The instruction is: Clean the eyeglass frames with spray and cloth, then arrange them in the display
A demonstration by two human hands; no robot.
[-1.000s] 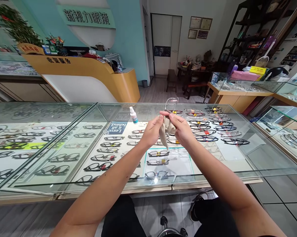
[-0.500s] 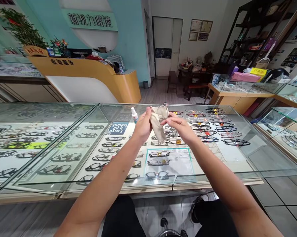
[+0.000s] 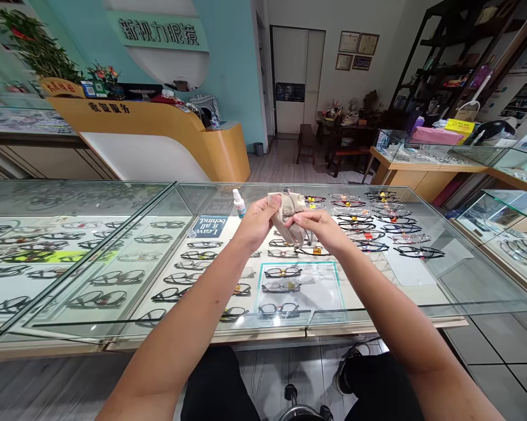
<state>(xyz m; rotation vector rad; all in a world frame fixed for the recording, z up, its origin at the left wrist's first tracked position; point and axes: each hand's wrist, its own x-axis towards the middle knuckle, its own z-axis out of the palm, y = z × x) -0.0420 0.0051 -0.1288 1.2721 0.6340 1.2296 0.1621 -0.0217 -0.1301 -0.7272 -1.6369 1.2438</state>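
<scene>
Above the glass display case, a beige cloth hangs from my left hand, its thumb pressed on the fabric. Thin-rimmed eyeglasses lie against the cloth, part of them hidden by the folds. My right hand is closed, thumb and fingers pinching the lower part of the eyeglasses. A small white spray bottle stands on the glass to the left of my hands.
Beneath the glass top of the display case lie rows of eyeglass frames. Further cases stand at left and right. A wooden reception counter is beyond, with a bench and door behind.
The cloth has been folded up around the eyeglasses, covering more of them. My left hand has shifted slightly right and my right hand slightly left, closer together.
</scene>
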